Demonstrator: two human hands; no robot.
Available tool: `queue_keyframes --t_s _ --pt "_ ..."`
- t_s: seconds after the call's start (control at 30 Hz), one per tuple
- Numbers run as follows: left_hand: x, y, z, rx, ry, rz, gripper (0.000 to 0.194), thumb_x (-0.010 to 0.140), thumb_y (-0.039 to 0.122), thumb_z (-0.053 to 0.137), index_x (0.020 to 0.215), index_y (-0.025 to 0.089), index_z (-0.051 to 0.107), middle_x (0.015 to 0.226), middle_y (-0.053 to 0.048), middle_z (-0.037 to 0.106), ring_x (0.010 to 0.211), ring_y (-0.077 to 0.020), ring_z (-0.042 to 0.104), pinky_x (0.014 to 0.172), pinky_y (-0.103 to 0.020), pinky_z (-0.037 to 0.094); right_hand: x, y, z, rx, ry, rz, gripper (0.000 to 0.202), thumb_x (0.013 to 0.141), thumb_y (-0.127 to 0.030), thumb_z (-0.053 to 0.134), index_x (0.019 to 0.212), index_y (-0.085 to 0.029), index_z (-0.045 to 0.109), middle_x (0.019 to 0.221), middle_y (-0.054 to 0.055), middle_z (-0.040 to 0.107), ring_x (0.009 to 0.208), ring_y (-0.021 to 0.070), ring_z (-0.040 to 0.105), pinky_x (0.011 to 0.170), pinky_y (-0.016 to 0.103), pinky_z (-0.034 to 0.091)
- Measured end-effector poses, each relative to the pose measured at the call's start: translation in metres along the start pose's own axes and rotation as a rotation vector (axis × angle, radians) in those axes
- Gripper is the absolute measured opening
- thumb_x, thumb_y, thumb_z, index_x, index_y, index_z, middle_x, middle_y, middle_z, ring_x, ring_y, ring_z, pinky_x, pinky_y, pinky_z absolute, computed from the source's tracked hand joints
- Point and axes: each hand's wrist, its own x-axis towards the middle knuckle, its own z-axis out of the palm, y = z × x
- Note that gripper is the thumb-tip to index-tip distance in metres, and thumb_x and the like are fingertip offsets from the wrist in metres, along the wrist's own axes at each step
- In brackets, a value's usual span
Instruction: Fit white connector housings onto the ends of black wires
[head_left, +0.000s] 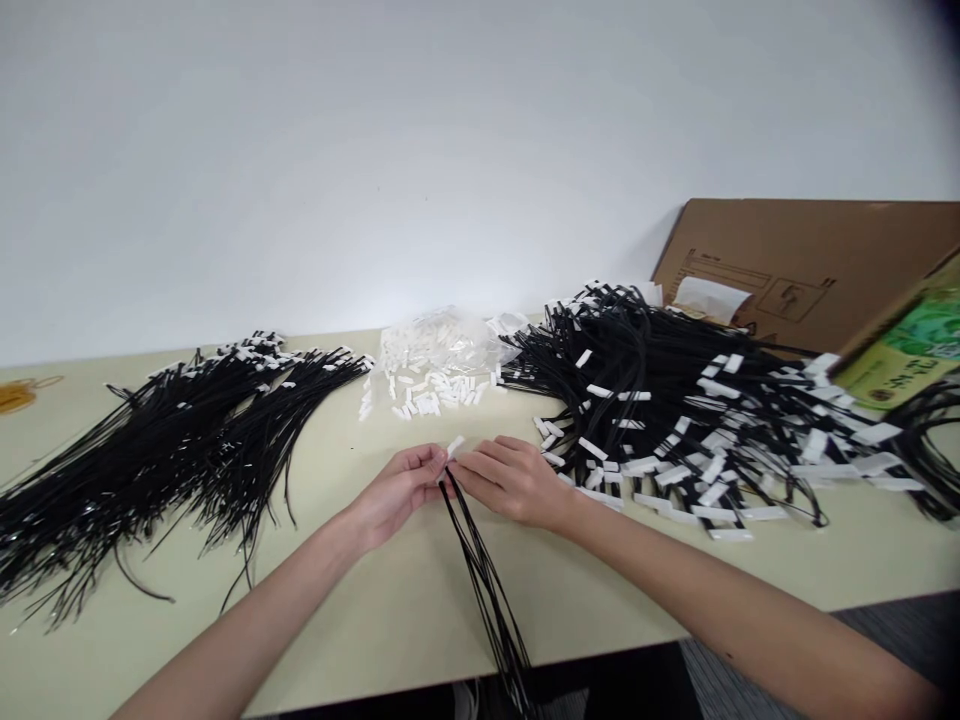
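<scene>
Mid-frame I've got both hands — left hand (397, 490) & right hand (510, 480) — pinched shut on thin black cord bundle (480, 570) w/ small white plastic clip (455, 445); loose pinch could let cords slide off table edge.

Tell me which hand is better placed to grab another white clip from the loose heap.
Left, probably: the left hand sits closer below the white clips; the right hand is nearer the tagged cords.

Both hands meet at the table's near edge: the left hand (396, 492) and right hand (510, 480) pinch a small white clip (455, 446) atop a bundle of black cords (486, 590) trailing toward the person. Beyond the fingers lie loose white clips (431, 385).
</scene>
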Motion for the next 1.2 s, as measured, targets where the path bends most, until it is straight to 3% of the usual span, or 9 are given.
queue_keyframes --t_s 0.33,0.97,1.07,1.2 --pt "-0.002 -0.003 0.003 -0.048 -0.036 0.056 0.020 0.070 0.030 0.063 0.063 0.015 0.052 0.061 0.002 0.049 0.060 -0.0097 0.046 0.065 -0.024 0.039 0.002 -0.001 -0.005 0.019 0.099 -0.051 0.011 0.084 -0.010 0.045 0.089 -0.011 0.055 0.074 0.004 0.060 0.066 0.0113 0.053 0.053 0.026 0.039" --pt "-0.006 -0.006 0.008 -0.100 -0.013 0.098 0.025 0.065 0.034 0.067 0.060 0.014 0.052 0.059 0.002 0.048 0.058 -0.0090 0.044 0.059 -0.022 0.038 0.008 -0.003 -0.010 0.030 0.068 -0.130 0.010 0.082 -0.010 0.046 0.081 -0.013 0.056 0.072 0.004 0.060 0.067 0.0122 0.056 0.057 0.026 0.044" --pt "-0.005 -0.007 0.006 -0.112 -0.010 0.112 0.024 0.065 0.034 0.066 0.062 0.014 0.054 0.062 0.001 0.051 0.060 -0.0097 0.046 0.062 -0.023 0.039 0.009 -0.005 -0.008 0.096 0.090 -0.031 0.010 0.082 -0.012 0.046 0.083 -0.015 0.056 0.073 0.004 0.061 0.067 0.0121 0.057 0.057 0.025 0.045" --pt "-0.002 -0.007 0.002 -0.126 0.024 0.122 0.025 0.065 0.035 0.066 0.061 0.014 0.055 0.062 0.001 0.052 0.060 -0.0103 0.048 0.062 -0.025 0.040 0.014 -0.011 -0.011 0.358 0.181 0.094 0.018 0.079 -0.009 0.047 0.094 -0.015 0.054 0.084 0.007 0.063 0.079 0.0136 0.059 0.067 0.025 0.049"
